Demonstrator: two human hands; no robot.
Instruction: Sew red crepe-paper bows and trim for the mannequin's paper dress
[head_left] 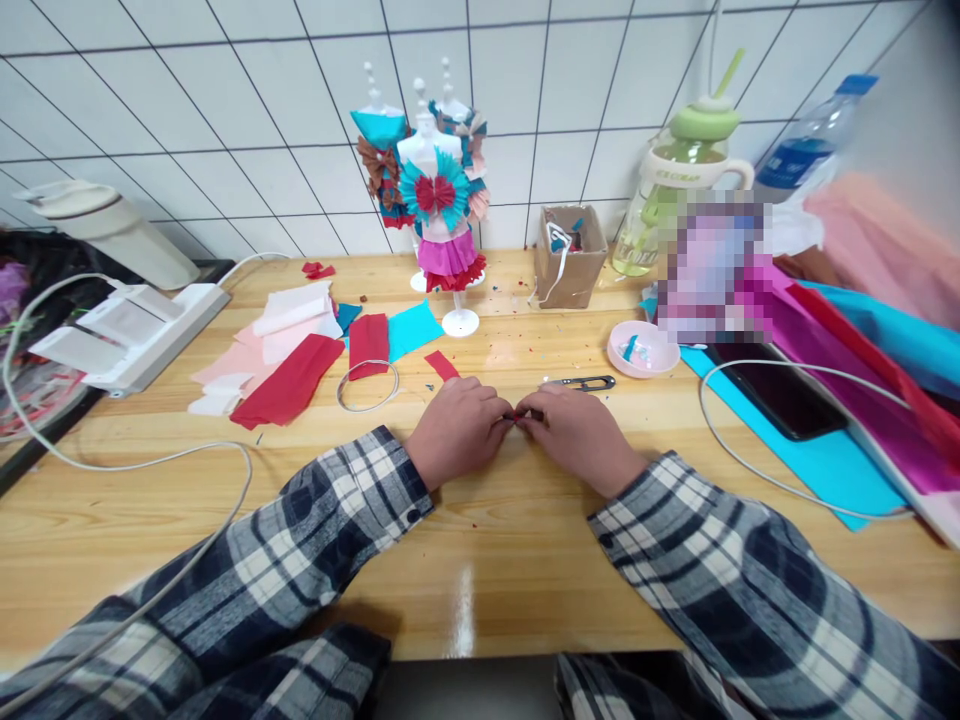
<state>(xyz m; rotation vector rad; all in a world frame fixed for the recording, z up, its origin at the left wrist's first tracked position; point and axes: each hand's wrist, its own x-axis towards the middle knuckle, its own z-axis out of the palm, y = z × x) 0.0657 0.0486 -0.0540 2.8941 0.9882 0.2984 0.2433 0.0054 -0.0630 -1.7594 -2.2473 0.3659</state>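
Our grip: left hand [461,430] and right hand [581,432], fingertips of both pinched on a small dark red scrap [517,416], between them over the table [517,570]. Just beyond the right hand, we list thread snips [576,382]; beyond the left, one red strip [442,365]. Farther out, we count a pink bowl [645,369], a cardboard box [581,280] and three dressed miniature mannequins [448,255].

Worktop [495,590]: wood, smooth, glossy, with glare. Wall tiles [232,90]: smooth, slight sheen. Box [573,275]: cardboard, matt. Bowl [643,369]: smooth plastic. Snips [576,382]: metal-looking. Phone [784,392]: glossy front. Red sheet [289,385]: matt, paper-like. Bottle [806,160]: clear, shiny plastic. Sleeves [337,505]: matt woven cloth. Held piece [517,417]: too small to tell.
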